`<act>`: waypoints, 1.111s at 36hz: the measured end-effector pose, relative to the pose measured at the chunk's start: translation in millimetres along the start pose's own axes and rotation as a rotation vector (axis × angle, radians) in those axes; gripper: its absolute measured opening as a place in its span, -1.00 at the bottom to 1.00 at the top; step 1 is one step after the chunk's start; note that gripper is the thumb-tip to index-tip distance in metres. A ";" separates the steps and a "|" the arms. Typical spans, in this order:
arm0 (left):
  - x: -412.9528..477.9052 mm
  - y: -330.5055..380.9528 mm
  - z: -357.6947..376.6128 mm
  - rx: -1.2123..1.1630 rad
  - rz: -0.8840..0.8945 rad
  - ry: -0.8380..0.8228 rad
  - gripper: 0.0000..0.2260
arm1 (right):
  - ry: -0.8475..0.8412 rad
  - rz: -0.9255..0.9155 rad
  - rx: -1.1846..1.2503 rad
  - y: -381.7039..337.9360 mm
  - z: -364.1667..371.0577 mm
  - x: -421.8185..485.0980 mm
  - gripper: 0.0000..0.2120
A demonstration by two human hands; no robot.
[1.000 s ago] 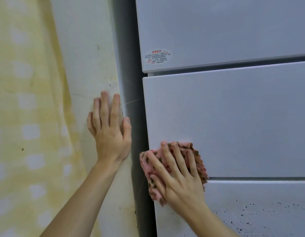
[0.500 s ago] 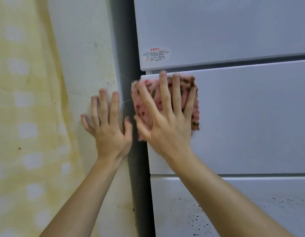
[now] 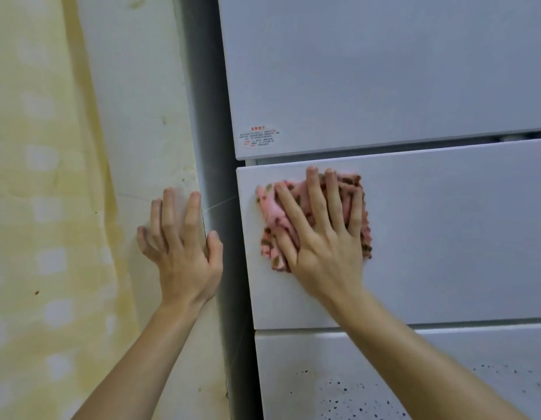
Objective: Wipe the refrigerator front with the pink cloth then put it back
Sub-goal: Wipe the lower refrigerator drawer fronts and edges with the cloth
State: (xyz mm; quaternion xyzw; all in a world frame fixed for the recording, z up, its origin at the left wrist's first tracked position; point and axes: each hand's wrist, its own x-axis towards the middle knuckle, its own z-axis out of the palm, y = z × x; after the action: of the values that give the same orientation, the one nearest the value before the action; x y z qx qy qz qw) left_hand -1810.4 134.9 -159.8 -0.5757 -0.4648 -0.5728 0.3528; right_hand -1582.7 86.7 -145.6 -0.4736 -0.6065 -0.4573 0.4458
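Observation:
The white refrigerator front (image 3: pixel 445 237) fills the right half of the view, split into an upper door, a middle drawer and a lower drawer. My right hand (image 3: pixel 327 241) lies flat with spread straight fingers on the pink spotted cloth (image 3: pixel 270 207), pressing it against the upper left part of the middle drawer. My left hand (image 3: pixel 181 247) rests flat with straight fingers on the wall just left of the refrigerator's side edge, holding nothing.
A stained white wall (image 3: pixel 136 116) and a yellow checked curtain (image 3: pixel 35 237) stand to the left. A small warning sticker (image 3: pixel 258 137) sits at the upper door's lower left corner. Dark specks (image 3: pixel 339 389) dot the lower drawer.
My right hand swept the cloth from the middle drawer's lower left up to its top left, then slightly right onto the drawer face. My left hand stayed on the wall.

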 end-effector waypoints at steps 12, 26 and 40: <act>-5.3 18.6 -4.8 -0.060 -0.041 -0.009 -0.42 | -0.059 -0.016 -0.032 3.1 0.1 -56.2 -0.39; -47.8 89.7 -8.0 -0.167 0.134 -0.158 -0.43 | -0.087 -0.022 -0.025 43.6 -8.4 -107.3 -0.46; -26.0 121.2 -2.0 -0.156 0.132 -0.079 -0.47 | 0.116 0.124 -0.019 66.3 -21.0 4.2 -0.49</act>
State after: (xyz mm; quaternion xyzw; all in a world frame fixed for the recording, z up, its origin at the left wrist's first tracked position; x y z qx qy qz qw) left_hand -1694.9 90.9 -169.9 -0.6529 -0.3935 -0.5597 0.3250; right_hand -1516.1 75.7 -128.8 -0.4871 -0.5450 -0.4612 0.5031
